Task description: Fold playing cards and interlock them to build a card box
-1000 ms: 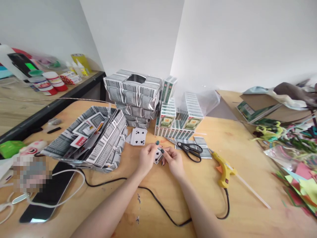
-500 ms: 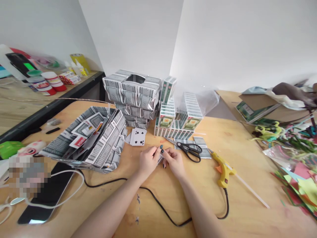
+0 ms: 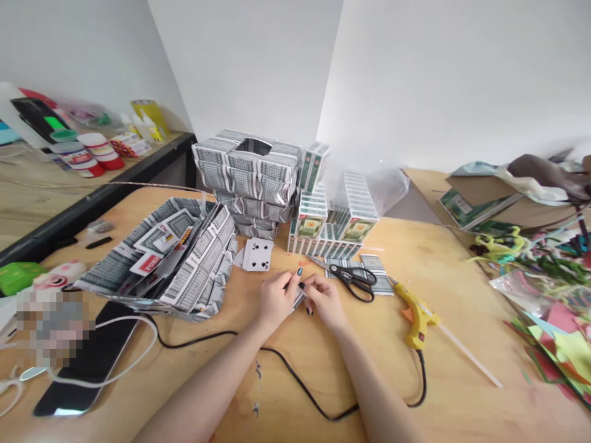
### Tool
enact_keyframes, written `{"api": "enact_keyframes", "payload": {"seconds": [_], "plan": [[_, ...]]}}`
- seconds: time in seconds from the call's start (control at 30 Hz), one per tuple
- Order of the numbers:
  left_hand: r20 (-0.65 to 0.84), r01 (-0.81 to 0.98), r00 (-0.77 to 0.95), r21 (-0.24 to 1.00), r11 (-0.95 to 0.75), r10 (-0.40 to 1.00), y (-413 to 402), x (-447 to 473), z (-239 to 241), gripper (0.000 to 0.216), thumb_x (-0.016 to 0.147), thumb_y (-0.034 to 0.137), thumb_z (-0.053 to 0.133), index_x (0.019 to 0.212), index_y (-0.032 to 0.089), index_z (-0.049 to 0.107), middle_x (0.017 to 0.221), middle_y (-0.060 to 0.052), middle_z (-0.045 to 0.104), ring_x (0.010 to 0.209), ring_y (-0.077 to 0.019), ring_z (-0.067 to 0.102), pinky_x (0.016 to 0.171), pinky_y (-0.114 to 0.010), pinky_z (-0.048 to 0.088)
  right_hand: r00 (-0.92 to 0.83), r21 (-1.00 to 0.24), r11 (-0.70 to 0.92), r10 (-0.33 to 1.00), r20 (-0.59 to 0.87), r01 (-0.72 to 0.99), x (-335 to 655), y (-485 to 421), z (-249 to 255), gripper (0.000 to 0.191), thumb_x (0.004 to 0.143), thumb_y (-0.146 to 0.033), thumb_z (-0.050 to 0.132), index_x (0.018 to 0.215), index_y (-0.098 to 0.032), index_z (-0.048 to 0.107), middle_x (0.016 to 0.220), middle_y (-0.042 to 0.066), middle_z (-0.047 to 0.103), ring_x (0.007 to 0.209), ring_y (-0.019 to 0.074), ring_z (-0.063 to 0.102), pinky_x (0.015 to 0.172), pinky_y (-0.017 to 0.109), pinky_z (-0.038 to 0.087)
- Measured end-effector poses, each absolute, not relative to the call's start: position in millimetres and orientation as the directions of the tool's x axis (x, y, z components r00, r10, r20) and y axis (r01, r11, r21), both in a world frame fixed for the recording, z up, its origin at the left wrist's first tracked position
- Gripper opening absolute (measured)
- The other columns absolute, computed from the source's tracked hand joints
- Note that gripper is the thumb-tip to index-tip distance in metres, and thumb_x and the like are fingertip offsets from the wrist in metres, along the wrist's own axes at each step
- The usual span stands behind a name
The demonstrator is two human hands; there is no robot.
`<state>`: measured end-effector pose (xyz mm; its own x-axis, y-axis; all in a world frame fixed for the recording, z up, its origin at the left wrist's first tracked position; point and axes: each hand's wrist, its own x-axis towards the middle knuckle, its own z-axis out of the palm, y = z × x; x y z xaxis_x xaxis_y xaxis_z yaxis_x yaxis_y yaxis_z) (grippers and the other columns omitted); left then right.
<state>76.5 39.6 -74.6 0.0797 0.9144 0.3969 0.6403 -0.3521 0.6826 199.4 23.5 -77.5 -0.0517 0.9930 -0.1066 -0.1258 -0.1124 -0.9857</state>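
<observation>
My left hand and my right hand meet at the middle of the wooden table, both pinched on a small folded playing card that is mostly hidden between the fingers. A short stack of face-up cards, spades on top, lies just beyond my left hand. A woven card basket stands to the left. Black scissors and a yellow glue gun lie to the right.
A block of woven cards and several card boxes stand at the back. A black cable runs under my arms. A phone lies front left; coloured paper scraps crowd the right edge.
The card, partly showing its face a second ago, is now pressed flatter between my fingers. Both hands stayed in nearly the same spot.
</observation>
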Motion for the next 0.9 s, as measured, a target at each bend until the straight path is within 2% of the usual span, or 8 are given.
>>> {"api": "enact_keyframes", "payload": {"seconds": [0.17,0.37,0.63,0.77,0.9], "plan": [[0.379,0.599,0.032,0.733,-0.321,0.925,39.1,77.2,-74.8,0.038,0.082,0.038,0.040,0.050,0.019,0.044,0.045,0.001,0.048,0.045,-0.0092,0.042,0.047,-0.021,0.029,-0.037,-0.983,-0.120,0.993,-0.116,-0.136,198.1,23.3,-76.8,0.012,0.069,-0.028,0.054,0.063,-0.018,0.050,0.037,-0.009,0.045,0.026,0.0051,0.037,0.028,0.016,0.027],[0.295,0.547,-0.045,0.807,-0.223,0.954,41.0,75.7,-75.8,0.040,0.081,0.041,0.041,0.048,0.018,0.044,0.042,0.003,0.043,0.041,-0.0084,0.038,0.045,-0.021,0.028,-0.123,-0.971,-0.147,0.985,-0.125,-0.188,198.1,21.2,-73.2,0.011,0.069,-0.022,0.050,0.075,-0.015,0.056,0.041,-0.004,0.057,0.033,0.0090,0.051,0.037,0.018,0.041],[0.181,0.444,-0.060,0.885,-0.136,0.982,44.4,73.5,-75.2,0.035,0.080,0.041,0.044,0.059,0.016,0.057,0.050,0.001,0.053,0.047,-0.0091,0.045,0.046,-0.020,0.032,-0.230,-0.912,-0.258,0.954,-0.189,-0.319,201.6,22.2,-78.5,0.019,0.070,-0.027,0.054,0.082,-0.012,0.057,0.050,0.002,0.064,0.045,0.0153,0.062,0.048,0.026,0.051],[0.156,0.410,-0.054,0.904,-0.121,0.986,46.2,73.9,-73.3,0.036,0.077,0.042,0.047,0.053,0.015,0.052,0.046,0.003,0.047,0.045,-0.0078,0.041,0.044,-0.019,0.030,-0.224,-0.928,-0.234,0.959,-0.172,-0.290,201.3,22.1,-77.9,0.021,0.072,-0.033,0.058,0.079,-0.013,0.055,0.049,0.000,0.062,0.041,0.0129,0.059,0.043,0.022,0.047],[0.123,0.336,-0.024,0.936,-0.108,0.992,47.5,74.4,-71.9,0.037,0.075,0.042,0.050,0.049,0.015,0.048,0.044,0.004,0.043,0.045,-0.0072,0.038,0.044,-0.019,0.029,-0.112,-0.968,-0.144,0.986,-0.123,-0.206,199.0,22.7,-79.3,0.023,0.073,-0.036,0.061,0.070,-0.015,0.052,0.041,-0.005,0.055,0.031,0.0062,0.046,0.031,0.015,0.032]]}}
